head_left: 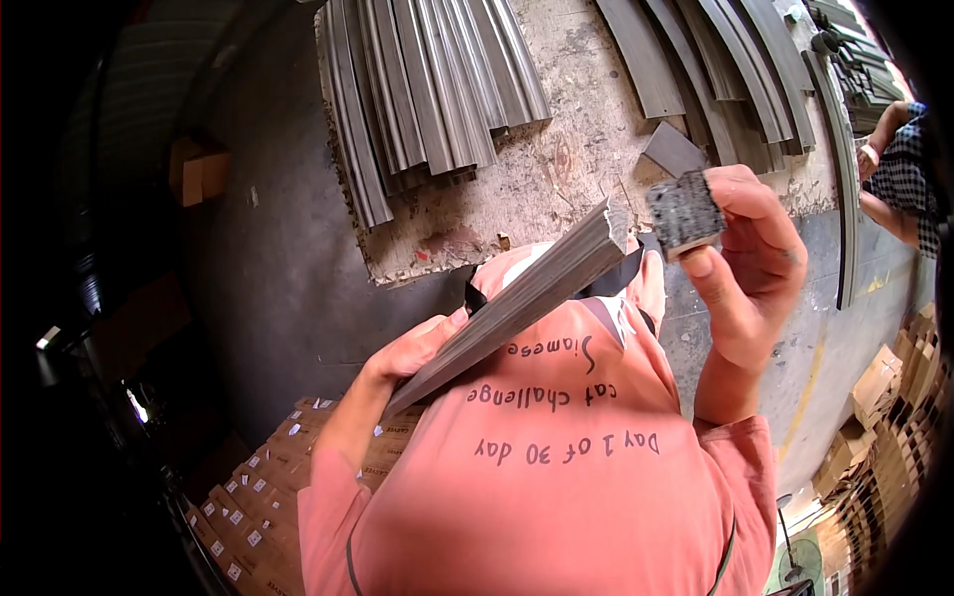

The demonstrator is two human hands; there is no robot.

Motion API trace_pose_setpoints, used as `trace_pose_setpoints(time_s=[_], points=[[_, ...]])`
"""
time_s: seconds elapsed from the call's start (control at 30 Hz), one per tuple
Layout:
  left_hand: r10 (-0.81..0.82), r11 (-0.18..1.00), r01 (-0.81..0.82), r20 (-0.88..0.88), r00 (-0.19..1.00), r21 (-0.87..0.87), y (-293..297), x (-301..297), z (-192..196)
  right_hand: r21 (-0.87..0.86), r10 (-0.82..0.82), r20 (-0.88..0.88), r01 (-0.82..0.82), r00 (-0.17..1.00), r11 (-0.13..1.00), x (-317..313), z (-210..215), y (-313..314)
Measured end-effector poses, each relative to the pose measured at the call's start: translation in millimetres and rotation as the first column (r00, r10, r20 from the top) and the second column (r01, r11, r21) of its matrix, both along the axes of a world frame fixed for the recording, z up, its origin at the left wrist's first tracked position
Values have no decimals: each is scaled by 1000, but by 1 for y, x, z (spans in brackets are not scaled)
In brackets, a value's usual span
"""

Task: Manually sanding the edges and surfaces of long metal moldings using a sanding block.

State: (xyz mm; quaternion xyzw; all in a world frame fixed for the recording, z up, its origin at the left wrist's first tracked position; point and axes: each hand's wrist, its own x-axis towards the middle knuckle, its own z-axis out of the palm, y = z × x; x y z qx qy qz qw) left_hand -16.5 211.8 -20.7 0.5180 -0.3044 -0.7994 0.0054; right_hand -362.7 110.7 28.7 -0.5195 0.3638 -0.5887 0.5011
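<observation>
Grey strip [517, 304] lies slanted in the left hand [415, 348]

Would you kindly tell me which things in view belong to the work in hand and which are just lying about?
Work in hand:
- grey strip, in the left hand
- speckled block, in the right hand
- probably the strips on the table

Apparently just lying about:
- brown carton, upper left
- stacked cartons, lower left

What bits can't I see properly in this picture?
In the head view:
Left hand: most fingers are behind the grey strip.
Speckled block in the right hand: its back faces away.
Left pile of strips on the table: far ends cut off by the top edge.
Other person: mostly lost in the dark rim.
</observation>
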Motion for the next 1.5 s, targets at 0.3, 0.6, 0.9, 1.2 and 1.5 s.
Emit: trace_pose_setpoints(time_s=[0.3, 0.6, 0.9, 1.2, 1.5], points=[[129, 991, -127, 62, 990, -46, -11, -16, 2, -60, -15, -313, -4, 950, 998, -10, 14, -9], [272, 962, -248, -328, 905, 113, -27, 22, -3, 55, -90, -193, 102, 977, 993, 5, 17, 16], [141, 983, -170, -304, 942, -72, -48, 3, 55, 215, -137, 378, 58, 915, 975, 20, -7, 52], [24, 988, -76, -351, 936, -136, -68, 15, 99, 463, -171, 473, -78, 864, 883, 60, -37, 84], [-94, 990, 49, -365, 926, -132, -94, 54, 49, 464, -235, 533, -48, 813, 885, 81, -30, 81]])
